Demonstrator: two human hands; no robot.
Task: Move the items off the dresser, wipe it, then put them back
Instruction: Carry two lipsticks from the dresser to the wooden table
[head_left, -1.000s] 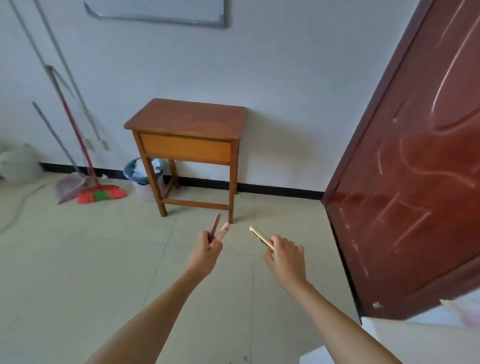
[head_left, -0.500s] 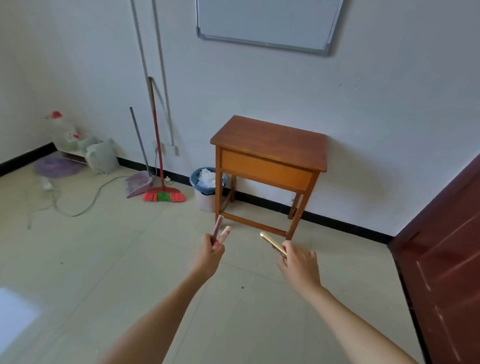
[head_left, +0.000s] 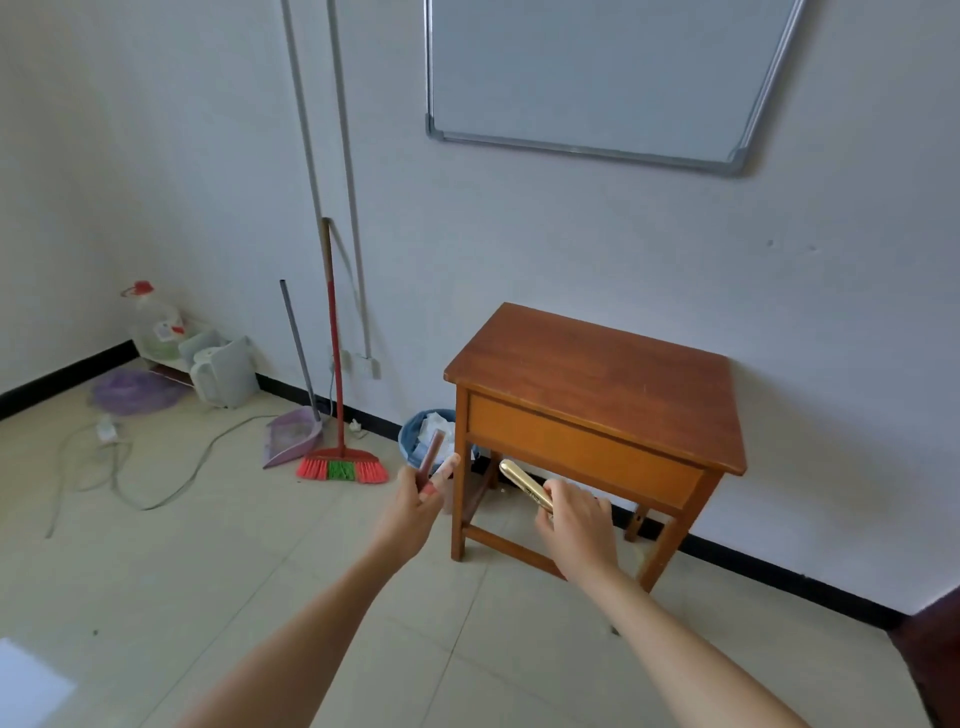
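Gripping two slim sticks (head_left: 431, 455), one dark brown and one pink, our left hand (head_left: 410, 512) holds them upright and fanned apart. Our right hand (head_left: 576, 525) curls round one glossy gold bar (head_left: 523, 483), rounded at its tip and tilted up to the left. Both hands hover in front of the one dresser (head_left: 597, 374), a small wooden table with a smooth reddish top and straight legs, against the wall. Beside it stand one round blue bin (head_left: 414, 441), one red-bristled broom (head_left: 340, 462) and one lilac dustpan (head_left: 291, 434).
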